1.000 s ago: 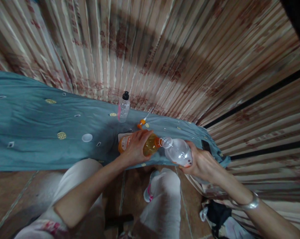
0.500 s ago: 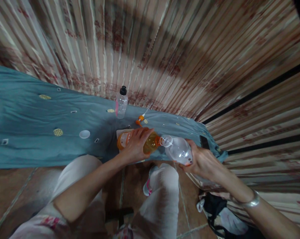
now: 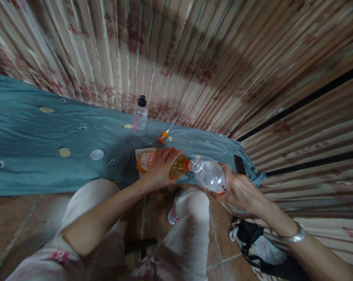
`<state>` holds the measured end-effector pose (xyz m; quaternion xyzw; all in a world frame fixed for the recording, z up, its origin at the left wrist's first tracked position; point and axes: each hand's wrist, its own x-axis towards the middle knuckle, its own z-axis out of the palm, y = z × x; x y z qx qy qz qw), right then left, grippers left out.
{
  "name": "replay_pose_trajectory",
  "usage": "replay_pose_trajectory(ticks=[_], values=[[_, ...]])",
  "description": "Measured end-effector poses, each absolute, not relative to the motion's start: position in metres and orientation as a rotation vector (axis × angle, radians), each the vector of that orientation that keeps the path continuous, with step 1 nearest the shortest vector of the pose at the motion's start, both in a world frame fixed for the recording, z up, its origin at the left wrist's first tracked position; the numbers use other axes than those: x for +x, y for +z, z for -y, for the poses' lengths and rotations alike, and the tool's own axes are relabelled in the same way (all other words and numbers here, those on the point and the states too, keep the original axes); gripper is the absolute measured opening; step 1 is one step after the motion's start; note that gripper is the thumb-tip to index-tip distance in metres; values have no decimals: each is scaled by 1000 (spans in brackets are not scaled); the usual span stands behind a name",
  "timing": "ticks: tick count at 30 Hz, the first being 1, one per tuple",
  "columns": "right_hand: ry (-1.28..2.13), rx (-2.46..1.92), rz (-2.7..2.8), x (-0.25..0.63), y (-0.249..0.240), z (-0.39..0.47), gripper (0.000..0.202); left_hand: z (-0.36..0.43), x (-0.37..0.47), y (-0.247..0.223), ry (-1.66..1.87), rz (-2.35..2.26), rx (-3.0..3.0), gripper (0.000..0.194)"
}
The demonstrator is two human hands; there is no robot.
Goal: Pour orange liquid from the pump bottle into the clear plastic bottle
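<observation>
My left hand (image 3: 161, 164) is wrapped round an orange-labelled bottle (image 3: 178, 166) of yellow-orange liquid, tipped on its side with its neck to the right. My right hand (image 3: 231, 187) grips a clear plastic bottle (image 3: 210, 177), also tilted, its open mouth facing left. The two mouths meet, the orange neck at the clear bottle's opening. Whether liquid is flowing between them is too small to tell. Beyond my left hand, an orange pump top (image 3: 164, 136) with a pale tube lies on the blue cloth (image 3: 85, 171).
A clear squeeze bottle with a black cap (image 3: 140, 117) stands near the pleated curtain (image 3: 153, 58). A white round lid (image 3: 97, 154) lies on the cloth to the left. Towards the right end is a dark phone-like object (image 3: 239, 164). A black bag (image 3: 261, 249) sits low at right.
The view has shifted slightly, so the cloth and the things on it appear a little higher and further left. Both hands keep their hold, and the bottles stay mouth to mouth.
</observation>
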<state>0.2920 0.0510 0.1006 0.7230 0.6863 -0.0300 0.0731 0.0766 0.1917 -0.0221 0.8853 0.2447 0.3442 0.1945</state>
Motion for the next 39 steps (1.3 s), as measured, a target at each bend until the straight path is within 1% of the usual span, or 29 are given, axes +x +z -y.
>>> replay_pose_trajectory(ticks=[7,15,19,27,39], values=[[-54,2149,-2139,294,98,-48,62,-192,78,-24,944,-646,2454,87],[-83,2165,-2138,297,91,-45,64,-191,77,-24,966,-646,2478,84],[-75,2174,-2110,297,91,-45,66,-190,78,-24,958,-657,2501,86],[-67,2130,-2106,295,96,-45,59,-190,78,-23,940,-652,2464,87],[-11,2107,-2113,293,97,-45,55,-190,78,-24,942,-654,2459,85]])
